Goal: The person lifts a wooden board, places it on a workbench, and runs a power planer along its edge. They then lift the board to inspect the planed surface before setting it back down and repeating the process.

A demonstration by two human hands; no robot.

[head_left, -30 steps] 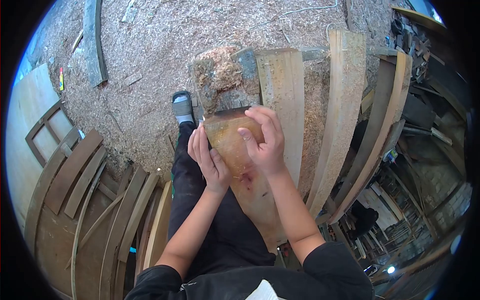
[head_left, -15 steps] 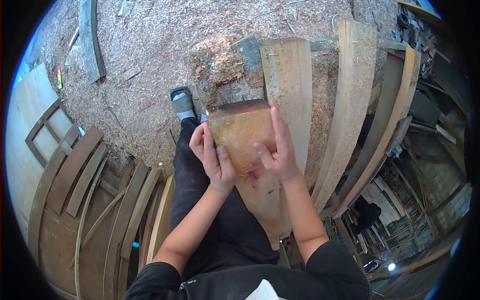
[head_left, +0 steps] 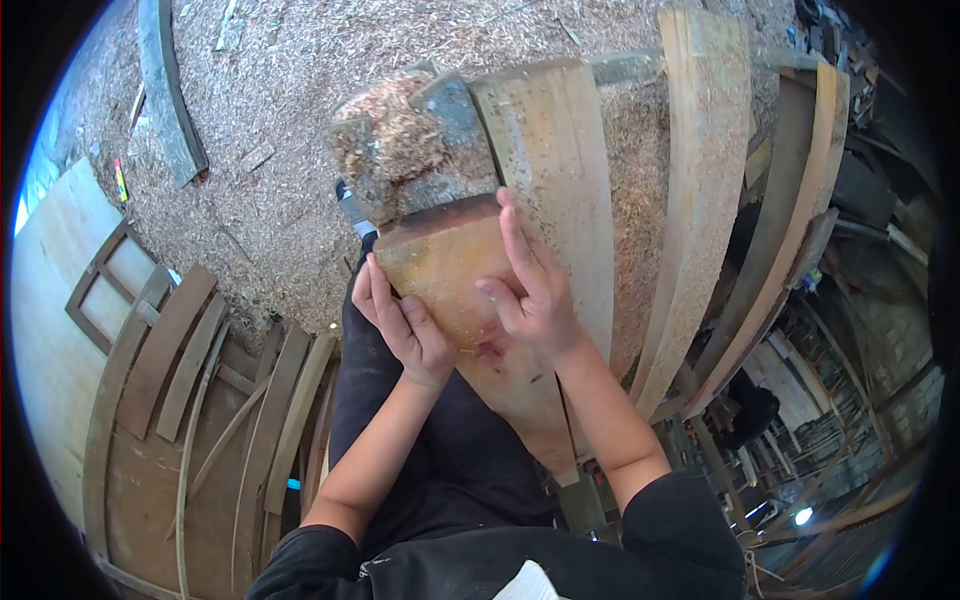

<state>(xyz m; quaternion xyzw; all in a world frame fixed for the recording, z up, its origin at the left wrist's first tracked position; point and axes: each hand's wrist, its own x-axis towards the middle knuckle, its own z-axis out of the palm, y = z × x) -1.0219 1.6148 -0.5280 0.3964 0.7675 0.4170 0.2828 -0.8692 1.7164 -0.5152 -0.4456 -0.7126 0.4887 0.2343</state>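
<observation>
A wide, pale wooden board (head_left: pixel 450 265) with a dark far end and a reddish knot lies lengthwise in front of me. My left hand (head_left: pixel 405 330) grips its left edge, fingers along the side and thumb on the top face. On the opposite edge is my right hand (head_left: pixel 535 290), its fingers stretched along the side and its thumb bent over the top. The fingertips below the edges are hidden. Just beyond the board's far end stands a worn wooden block (head_left: pixel 450 115) heaped with shavings.
Long planks (head_left: pixel 705 150) lie side by side to the right, dusted with sawdust. Shavings (head_left: pixel 280 100) cover the ground ahead. On the left, several narrow boards (head_left: pixel 165 350) rest near a pale panel (head_left: pixel 65 340). A dark weathered plank (head_left: pixel 170 90) lies at the upper left.
The view has tilted, so the board, block and both hands appear further left. The shoe beside the block is now mostly covered. Both hands keep about the same hold on the board.
</observation>
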